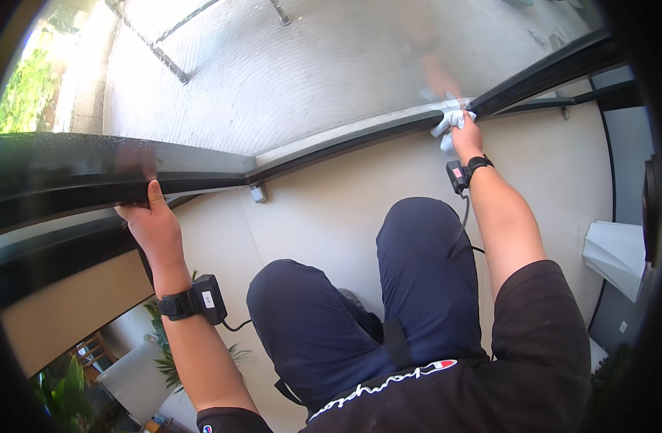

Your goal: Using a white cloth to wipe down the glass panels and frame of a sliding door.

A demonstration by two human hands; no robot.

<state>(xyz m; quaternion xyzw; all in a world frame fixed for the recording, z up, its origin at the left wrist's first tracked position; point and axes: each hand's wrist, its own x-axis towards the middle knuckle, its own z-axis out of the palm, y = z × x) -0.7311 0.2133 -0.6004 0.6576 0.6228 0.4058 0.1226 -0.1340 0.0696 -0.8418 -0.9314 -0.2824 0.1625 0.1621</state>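
Observation:
A large glass pane (287, 81) in a black frame (352, 143) stretches across the top of the view, with faint reflections of both hands in it. My right hand (467, 136) grips a crumpled white cloth (451, 122) and presses it at the frame's right corner, against the lower edge of the glass. On the left, my left hand (155, 222) holds the black frame's lower rail, thumb up on its face and fingers hidden behind it. Each wrist wears a black strap with a small boxy device and a cable.
Below the frame is a pale panelled surface (314, 227) with a small metal bracket (259, 193). Green plants (168, 352) and a grey chair (136, 379) stand at lower left. A white faceted object (615, 257) is at right. My bent knees are close beneath the frame.

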